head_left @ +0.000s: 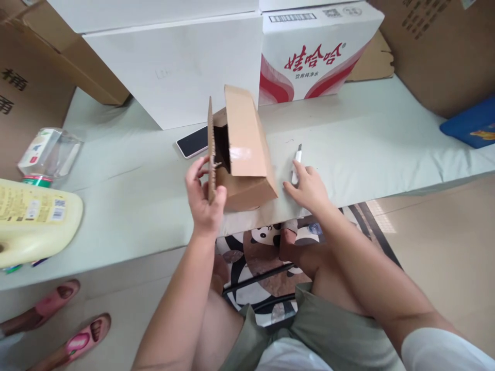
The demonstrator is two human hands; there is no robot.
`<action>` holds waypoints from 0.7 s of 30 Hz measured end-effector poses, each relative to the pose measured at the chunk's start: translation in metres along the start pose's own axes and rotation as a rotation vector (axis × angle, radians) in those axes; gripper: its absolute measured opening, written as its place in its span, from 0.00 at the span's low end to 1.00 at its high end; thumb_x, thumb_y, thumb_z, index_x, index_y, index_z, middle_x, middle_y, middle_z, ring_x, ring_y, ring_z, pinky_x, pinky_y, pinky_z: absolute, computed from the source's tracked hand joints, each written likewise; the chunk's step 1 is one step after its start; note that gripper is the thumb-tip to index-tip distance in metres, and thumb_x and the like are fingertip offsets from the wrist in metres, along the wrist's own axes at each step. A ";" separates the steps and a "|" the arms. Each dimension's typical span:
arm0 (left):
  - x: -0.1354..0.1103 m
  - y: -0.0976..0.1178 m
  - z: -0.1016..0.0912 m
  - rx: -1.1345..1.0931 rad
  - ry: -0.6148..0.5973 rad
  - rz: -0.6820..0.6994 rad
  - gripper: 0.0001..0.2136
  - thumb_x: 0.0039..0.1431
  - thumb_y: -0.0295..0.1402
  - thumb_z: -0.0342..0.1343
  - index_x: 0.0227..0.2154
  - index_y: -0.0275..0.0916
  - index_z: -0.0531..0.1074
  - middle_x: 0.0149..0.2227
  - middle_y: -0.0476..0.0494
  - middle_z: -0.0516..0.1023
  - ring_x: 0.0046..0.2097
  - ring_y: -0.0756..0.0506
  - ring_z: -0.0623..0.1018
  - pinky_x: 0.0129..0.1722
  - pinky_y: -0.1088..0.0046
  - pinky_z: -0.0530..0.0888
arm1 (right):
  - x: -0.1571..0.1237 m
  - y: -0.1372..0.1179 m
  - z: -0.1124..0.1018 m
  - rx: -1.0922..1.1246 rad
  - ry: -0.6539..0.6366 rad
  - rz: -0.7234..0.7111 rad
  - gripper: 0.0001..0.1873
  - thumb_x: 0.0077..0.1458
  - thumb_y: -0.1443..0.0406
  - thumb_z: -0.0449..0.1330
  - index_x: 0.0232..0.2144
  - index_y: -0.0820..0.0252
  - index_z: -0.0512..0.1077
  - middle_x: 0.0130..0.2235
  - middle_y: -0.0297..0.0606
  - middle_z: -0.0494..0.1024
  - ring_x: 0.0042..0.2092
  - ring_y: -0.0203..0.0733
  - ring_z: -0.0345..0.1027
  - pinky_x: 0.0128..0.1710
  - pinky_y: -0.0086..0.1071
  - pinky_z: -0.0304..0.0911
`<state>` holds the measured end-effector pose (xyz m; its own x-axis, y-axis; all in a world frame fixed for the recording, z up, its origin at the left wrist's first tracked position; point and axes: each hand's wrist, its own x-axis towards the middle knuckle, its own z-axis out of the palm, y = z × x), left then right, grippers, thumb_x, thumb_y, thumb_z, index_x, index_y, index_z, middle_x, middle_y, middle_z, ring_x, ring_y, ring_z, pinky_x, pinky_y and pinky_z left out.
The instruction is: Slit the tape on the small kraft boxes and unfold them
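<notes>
Carton (249, 159) already open near front edge of bench (127, 206); emptied or not, can't tell. Left hand (204, 203) pinches flap (211, 134); right hand (310, 188), half-open, touches cutter (298, 154)

Brown cardboard box (251, 191): 2 flaps raised, dark gap seen between. White-handled cutter (294, 176) placed at box's 3 o'clock, blade exposed, pointed toward 12.

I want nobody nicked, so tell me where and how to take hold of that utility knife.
The utility knife is probably best gripped by its white handle, coming from the near side, thumb and forefinger on opposite long edges. Its exposed blade points away from the person, leaving the slim handle toward the right hand.
</notes>
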<state>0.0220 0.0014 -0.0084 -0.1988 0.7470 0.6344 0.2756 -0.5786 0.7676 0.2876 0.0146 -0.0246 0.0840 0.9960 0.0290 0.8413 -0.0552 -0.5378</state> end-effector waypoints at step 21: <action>0.022 -0.016 -0.036 -0.107 0.304 -0.856 0.19 0.52 0.30 0.62 0.48 0.45 0.69 0.34 0.51 0.76 0.30 0.50 0.75 0.31 0.73 0.75 | -0.014 -0.021 -0.007 0.505 -0.256 -0.396 0.34 0.58 0.55 0.54 0.65 0.53 0.63 0.69 0.45 0.67 0.72 0.59 0.58 0.71 0.61 0.55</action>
<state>-0.0208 0.0154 -0.0034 -0.5388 0.8251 -0.1700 -0.1655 0.0942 0.9817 0.2729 0.0014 -0.0076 -0.3588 0.9232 0.1378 0.4254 0.2931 -0.8562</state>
